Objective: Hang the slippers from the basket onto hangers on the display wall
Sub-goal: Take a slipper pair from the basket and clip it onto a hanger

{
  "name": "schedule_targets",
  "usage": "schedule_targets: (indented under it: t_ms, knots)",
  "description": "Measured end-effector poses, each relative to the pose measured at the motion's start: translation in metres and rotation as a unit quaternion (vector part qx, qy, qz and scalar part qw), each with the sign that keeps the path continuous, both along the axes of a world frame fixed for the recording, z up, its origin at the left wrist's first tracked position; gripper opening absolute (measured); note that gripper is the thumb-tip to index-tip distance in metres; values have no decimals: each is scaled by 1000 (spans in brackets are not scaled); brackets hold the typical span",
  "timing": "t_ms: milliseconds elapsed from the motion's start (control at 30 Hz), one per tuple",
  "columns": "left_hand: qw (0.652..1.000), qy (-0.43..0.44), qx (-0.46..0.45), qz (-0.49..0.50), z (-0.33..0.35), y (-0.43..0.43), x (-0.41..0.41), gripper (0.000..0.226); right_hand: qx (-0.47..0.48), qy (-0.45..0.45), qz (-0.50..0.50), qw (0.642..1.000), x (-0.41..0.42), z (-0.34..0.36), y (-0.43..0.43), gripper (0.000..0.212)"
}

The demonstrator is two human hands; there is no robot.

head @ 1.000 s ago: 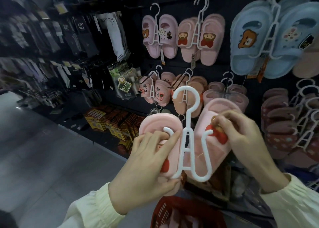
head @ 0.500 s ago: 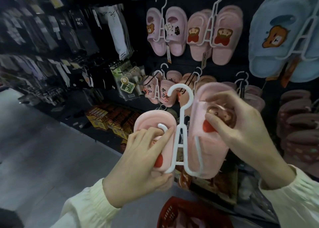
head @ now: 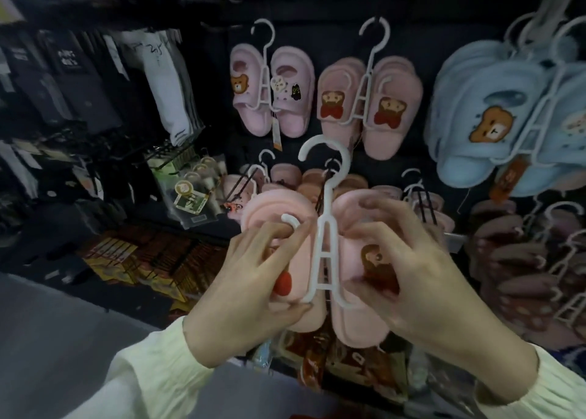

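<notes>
A white plastic hanger (head: pixel 323 250) with a big hook at the top stands upright between my hands, in front of the display wall. A pink slipper (head: pixel 279 206) sits on its left arm and my left hand (head: pixel 253 279) grips that slipper, fingers over its strap and thumb under the hanger's lower bar. A second pink slipper (head: pixel 352 216) with a bear patch sits on the right arm, and my right hand (head: pixel 409 276) holds it by the strap. The hanger's hook is free, below a hung pink pair (head: pixel 367 105).
The dark wall carries a lilac-pink pair (head: pixel 272 92) at upper left, a blue pair (head: pixel 494 117) at right, and rows of brownish-pink pairs (head: pixel 520 260) lower right. Socks and clothing (head: pixel 95 79) hang at left. Boxed goods (head: pixel 152 260) lie on a low shelf.
The right slipper went from tilted outward to upright and settled onto the hanger's right arm. My right hand slid down over its bear patch. The view shifted, and the basket dropped out of it.
</notes>
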State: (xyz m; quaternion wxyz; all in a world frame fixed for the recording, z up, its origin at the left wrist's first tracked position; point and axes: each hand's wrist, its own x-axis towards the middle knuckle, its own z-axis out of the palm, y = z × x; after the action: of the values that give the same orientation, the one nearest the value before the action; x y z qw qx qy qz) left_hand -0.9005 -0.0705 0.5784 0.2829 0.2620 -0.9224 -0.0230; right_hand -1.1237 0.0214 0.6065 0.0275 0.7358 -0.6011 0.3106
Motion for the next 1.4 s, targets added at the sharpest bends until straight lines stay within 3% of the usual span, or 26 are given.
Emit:
schedule_targets:
  t_ms: [133, 200, 500, 667, 767, 900, 1400]
  knots:
    - [999, 17, -11, -45, 2, -35, -5, 95, 39, 160, -107, 980, 3, -9, -14, 101]
    - [997, 26, -23, -64, 4, -50, -10, 94, 31, 201, -151, 967, 7, -13, -23, 111]
    - [983, 19, -158, -92, 37, -117, -50, 91, -80, 246, -274, 926, 0, 12, -60, 98]
    - [968, 40, -231, -86, 72, -146, -75, 90, -103, 258, -334, 901, -6, 42, -79, 87]
    - [963, 41, -254, -82, 81, -161, -89, 92, -87, 252, -355, 896, -16, 48, -95, 93]
    - [964, 20, -253, -74, 70, -189, -110, 103, -57, 271, -362, 890, -30, 42, -120, 95]
    - [973, 6, -226, -41, 54, -248, -166, 94, -33, 258, -390, 884, -75, 28, -205, 91]
